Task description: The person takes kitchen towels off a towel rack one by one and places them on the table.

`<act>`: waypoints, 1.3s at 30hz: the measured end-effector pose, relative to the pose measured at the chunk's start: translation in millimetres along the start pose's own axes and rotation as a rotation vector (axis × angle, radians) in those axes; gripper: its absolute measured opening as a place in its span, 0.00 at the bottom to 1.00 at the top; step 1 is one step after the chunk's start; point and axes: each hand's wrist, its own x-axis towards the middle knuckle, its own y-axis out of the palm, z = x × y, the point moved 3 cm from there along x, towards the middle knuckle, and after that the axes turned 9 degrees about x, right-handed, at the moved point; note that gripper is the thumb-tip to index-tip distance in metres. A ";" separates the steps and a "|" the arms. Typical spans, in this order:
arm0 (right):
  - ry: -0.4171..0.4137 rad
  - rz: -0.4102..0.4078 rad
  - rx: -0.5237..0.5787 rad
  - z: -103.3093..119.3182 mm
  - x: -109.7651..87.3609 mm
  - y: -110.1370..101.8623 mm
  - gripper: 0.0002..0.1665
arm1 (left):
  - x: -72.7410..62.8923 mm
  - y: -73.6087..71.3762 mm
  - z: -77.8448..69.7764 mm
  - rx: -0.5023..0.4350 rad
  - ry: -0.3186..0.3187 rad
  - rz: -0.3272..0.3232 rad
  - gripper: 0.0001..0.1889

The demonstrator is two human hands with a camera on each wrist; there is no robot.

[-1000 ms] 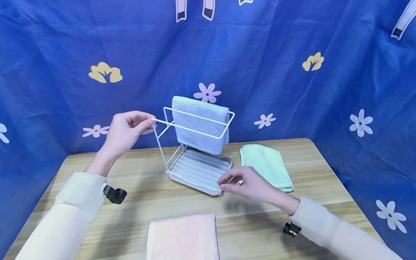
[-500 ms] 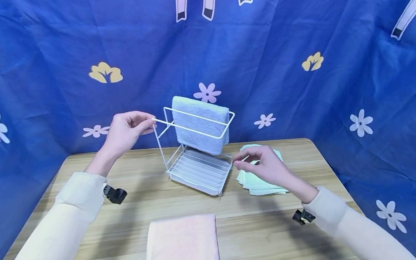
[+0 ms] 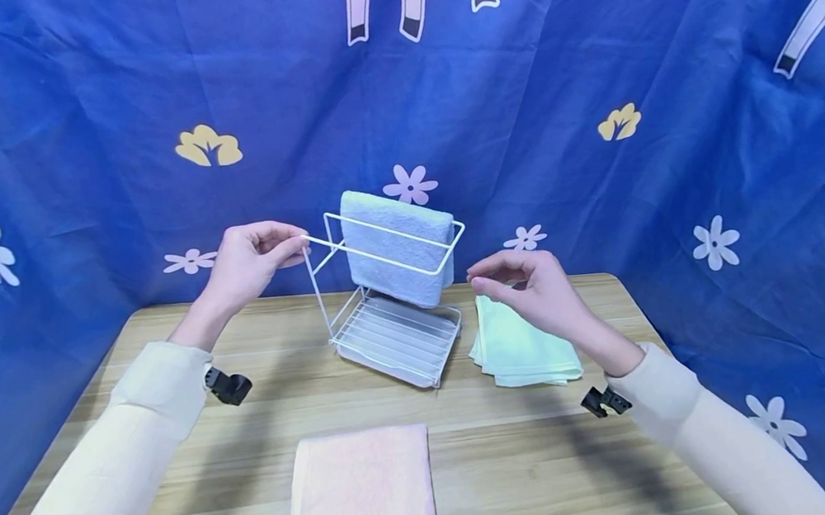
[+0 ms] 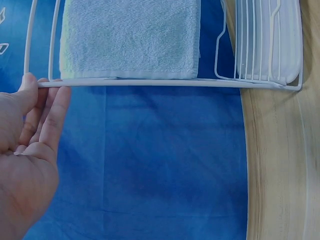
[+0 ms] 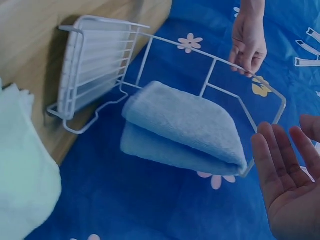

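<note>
My left hand pinches the upper left corner of a white wire rack between thumb and fingertips. The rack stands on the table, with a slatted shelf and a shallow tray at its base. A folded light blue towel hangs over the rack's rear upper bar; its draped fold shows in the right wrist view. My right hand is raised just right of the rack, holding nothing, with fingers loosely bent. Below it lies a folded mint green towel, partly covered by the hand in the head view.
A folded pink towel lies on the wooden table at the near edge, in front of the rack. A blue printed curtain stands close behind the table and along both sides.
My right hand has moved from the rack's front right corner back, up and to the right, over the mint green towel. My left hand keeps its pinch on the rack, which stays put.
</note>
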 end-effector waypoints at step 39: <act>-0.145 -0.108 -0.037 15.6 83.1 -4.4 0.14 | 0.2 -1.7 1.5 -0.021 -0.016 0.005 0.15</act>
